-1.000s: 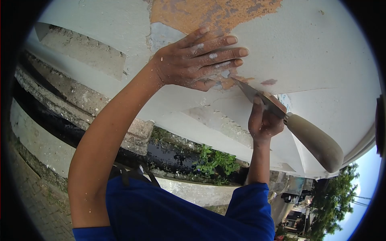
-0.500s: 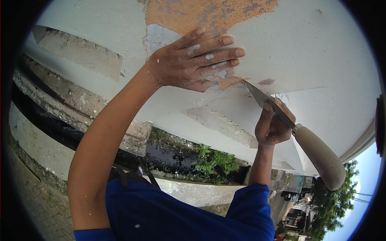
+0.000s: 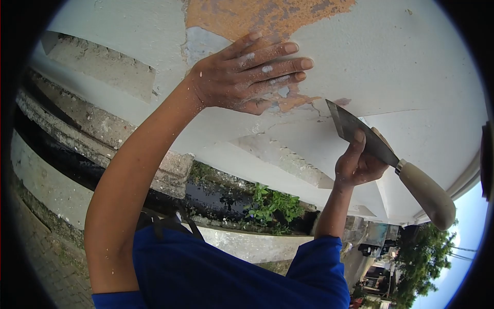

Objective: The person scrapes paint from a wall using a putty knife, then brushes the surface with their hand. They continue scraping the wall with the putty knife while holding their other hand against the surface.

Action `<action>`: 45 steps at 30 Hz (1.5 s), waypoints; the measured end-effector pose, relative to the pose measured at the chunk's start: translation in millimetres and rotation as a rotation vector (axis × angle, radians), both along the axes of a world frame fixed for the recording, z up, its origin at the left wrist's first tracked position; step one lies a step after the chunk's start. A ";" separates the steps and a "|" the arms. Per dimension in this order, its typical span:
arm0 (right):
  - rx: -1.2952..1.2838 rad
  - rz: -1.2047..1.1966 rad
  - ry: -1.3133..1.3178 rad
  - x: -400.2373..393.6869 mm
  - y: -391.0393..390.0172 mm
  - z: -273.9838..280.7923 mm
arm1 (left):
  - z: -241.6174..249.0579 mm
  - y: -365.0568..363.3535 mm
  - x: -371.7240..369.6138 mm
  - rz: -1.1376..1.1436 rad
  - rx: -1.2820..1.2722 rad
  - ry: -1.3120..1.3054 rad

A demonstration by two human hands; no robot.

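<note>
My left hand (image 3: 247,74) lies against the white wall (image 3: 391,62), fingers stretched out and pointing right, with pale dust on its skin and knuckles. It covers the lower part of an orange-brown patch (image 3: 247,18) where the paint has come away. My right hand (image 3: 357,167) grips a putty knife (image 3: 405,171) by its metal blade, thumb on the near face. The pale handle sticks out to the lower right. The blade's tip is close to a ragged, peeled strip (image 3: 298,103) just below my left fingers. Fine cracks run through the paint below that strip.
Below the wall runs a ditch with dark water (image 3: 213,201) and a green plant (image 3: 275,206). A concrete ledge (image 3: 172,170) edges it at the left. Recesses (image 3: 103,64) cut into the wall. A tree (image 3: 422,257) and street stand at lower right.
My right hand has moved right with the putty knife, drawing the blade tip away from the peeled strip. More of the blade's flat face shows. My left hand has hardly moved.
</note>
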State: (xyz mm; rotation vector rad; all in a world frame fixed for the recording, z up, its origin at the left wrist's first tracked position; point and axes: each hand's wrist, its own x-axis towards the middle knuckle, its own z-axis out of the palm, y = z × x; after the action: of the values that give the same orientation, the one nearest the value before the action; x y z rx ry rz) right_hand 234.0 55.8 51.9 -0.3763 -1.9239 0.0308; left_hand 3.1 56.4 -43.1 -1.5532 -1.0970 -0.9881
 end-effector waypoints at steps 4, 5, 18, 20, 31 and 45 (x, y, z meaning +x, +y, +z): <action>0.222 0.077 -0.322 -1.9 4.3 6.9 | 1.3 1.0 0.9 -0.035 -0.017 -0.013; 0.136 0.085 -0.122 -5.7 2.0 1.8 | 0.2 1.1 1.4 -0.034 -0.006 -0.011; 0.039 0.075 -0.069 -2.3 1.8 3.2 | 0.1 0.8 -0.2 -0.021 0.006 -0.006; 0.176 0.081 -0.280 -1.5 3.3 6.5 | 1.3 2.7 1.1 -0.024 0.015 -0.008; 0.127 0.058 -0.186 -1.7 2.0 0.5 | 0.1 3.1 1.1 -0.031 0.023 -0.010; 0.291 -0.047 -0.345 3.6 3.9 -2.8 | 1.3 0.3 1.8 -0.017 -0.001 0.001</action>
State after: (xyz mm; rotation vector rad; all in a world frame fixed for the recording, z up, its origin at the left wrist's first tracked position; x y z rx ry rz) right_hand 237.6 59.7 49.0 -0.2401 -2.2180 -0.3623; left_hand 4.9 56.7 -41.8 -1.5663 -1.0847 -0.9982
